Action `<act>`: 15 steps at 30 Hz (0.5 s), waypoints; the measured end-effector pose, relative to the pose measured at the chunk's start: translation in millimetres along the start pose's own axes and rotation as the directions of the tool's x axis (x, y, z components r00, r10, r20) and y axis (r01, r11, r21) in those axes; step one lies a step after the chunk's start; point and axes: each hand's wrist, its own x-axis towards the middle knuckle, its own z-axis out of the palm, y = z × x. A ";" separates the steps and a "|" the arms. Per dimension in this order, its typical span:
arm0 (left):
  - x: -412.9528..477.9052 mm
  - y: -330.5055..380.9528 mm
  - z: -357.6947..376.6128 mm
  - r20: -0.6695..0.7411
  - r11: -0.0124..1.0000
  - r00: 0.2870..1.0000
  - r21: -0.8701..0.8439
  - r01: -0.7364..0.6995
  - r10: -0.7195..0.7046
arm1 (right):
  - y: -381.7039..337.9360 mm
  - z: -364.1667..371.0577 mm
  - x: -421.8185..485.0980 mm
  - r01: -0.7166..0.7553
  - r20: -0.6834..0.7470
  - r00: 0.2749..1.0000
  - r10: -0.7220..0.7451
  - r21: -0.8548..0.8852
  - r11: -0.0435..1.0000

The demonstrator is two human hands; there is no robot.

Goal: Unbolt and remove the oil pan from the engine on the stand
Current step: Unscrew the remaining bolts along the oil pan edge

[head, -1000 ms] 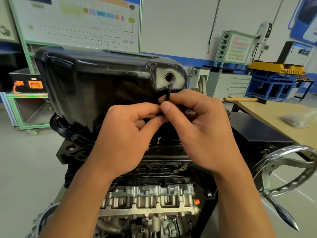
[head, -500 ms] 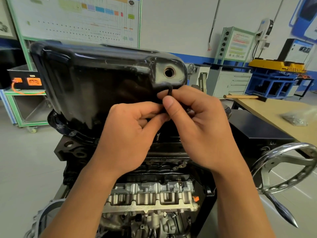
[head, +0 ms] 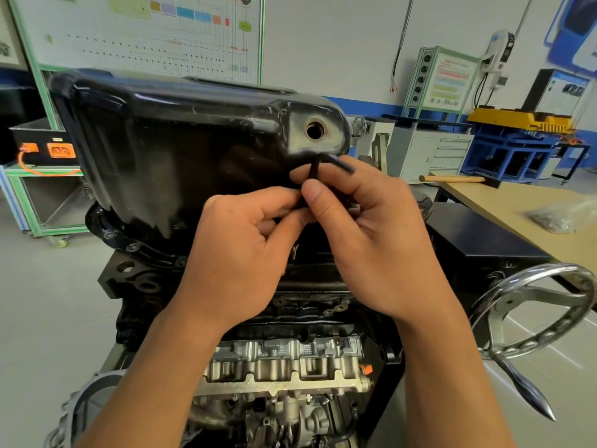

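The glossy black oil pan (head: 181,150) sits on top of the upturned engine (head: 284,360), its open drain hole (head: 315,130) facing me. Bolts (head: 132,247) show along the pan's left flange. My left hand (head: 239,253) and my right hand (head: 378,240) meet just below the drain hole, at the pan's near right corner. Both pinch a thin black L-shaped key (head: 314,171). Its short end sticks up between my fingers and bends to the right. The key's lower end and whatever it touches are hidden behind my fingers.
A chrome handwheel (head: 533,315) of the stand juts out at the right. Behind it stands a wooden table (head: 517,205) with a plastic bag of parts (head: 562,218) and a wooden-handled hammer (head: 452,179). A black box (head: 478,234) sits beside the engine.
The key's visible end has turned from pointing up at the drain hole to bending rightward. Both hands stay together at the same corner of the pan.
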 end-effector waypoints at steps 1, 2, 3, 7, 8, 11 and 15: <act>-0.1 -0.4 1.5 -0.034 1.000 0.999 -0.005 -0.004 0.004 | -0.5 0.8 0.0 0.007 -0.027 1.000 -0.007 0.011 1.000; -0.1 -0.8 2.9 -0.070 1.000 0.998 0.005 -0.003 0.004 | -0.8 1.8 0.1 0.019 -0.065 0.998 -0.017 0.028 0.999; 0.2 -1.1 4.3 -0.105 1.000 0.994 0.025 -0.003 0.005 | -1.2 3.1 0.2 0.027 -0.102 0.995 -0.021 0.052 0.998; 0.4 -1.3 3.8 -0.109 0.999 0.994 0.051 -0.009 0.015 | -0.4 5.1 0.6 0.037 -0.138 0.990 -0.024 0.090 0.995; 0.2 -0.6 1.6 -0.053 0.999 0.999 0.034 -0.005 0.007 | 0.1 4.4 0.2 0.036 -0.104 0.994 -0.028 0.075 0.997; -0.8 -0.8 -2.7 0.082 0.999 0.996 -0.027 0.029 -0.026 | -0.2 1.2 -0.1 0.018 -0.015 1.000 -0.018 0.017 1.000; 1.4 0.7 2.1 -0.036 0.999 0.999 -0.033 0.016 -0.017 | -2.5 3.0 -0.6 0.011 0.006 1.000 -0.011 -0.006 1.000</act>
